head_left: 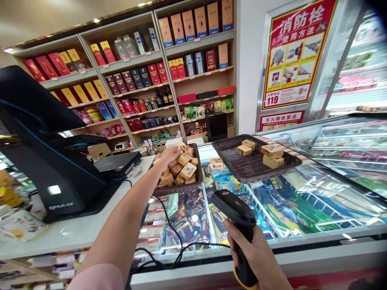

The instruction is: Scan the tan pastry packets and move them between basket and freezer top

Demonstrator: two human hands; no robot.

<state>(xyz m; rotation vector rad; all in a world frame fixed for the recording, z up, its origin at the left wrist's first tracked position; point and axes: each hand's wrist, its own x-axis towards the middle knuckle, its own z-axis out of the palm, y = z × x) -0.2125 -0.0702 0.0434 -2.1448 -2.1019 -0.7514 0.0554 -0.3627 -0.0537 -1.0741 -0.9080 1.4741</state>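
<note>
My left hand [172, 154] reaches to the back of a dark woven basket [199, 165] heaped with small tan packages [188, 170] bearing barcode labels. Its fingers are curled on one of these packages, and the fingertips are partly hidden. In my right hand [252, 251] is a black handheld barcode scanner [236, 207] with a yellow edge at its base, held over the front of the glass-topped freezer. To the right, a second woven tray [248, 174] holds several similar tan packages [272, 156]. One more package [216, 163] lies on the glass between the two baskets.
Under the freezer glass [187, 217] lie packaged goods. The scanner's black cable [169, 217] loops across it. A black checkout terminal [60, 161] stands on the white counter [81, 229] at left. Shelves of boxed goods [148, 76] line the back wall.
</note>
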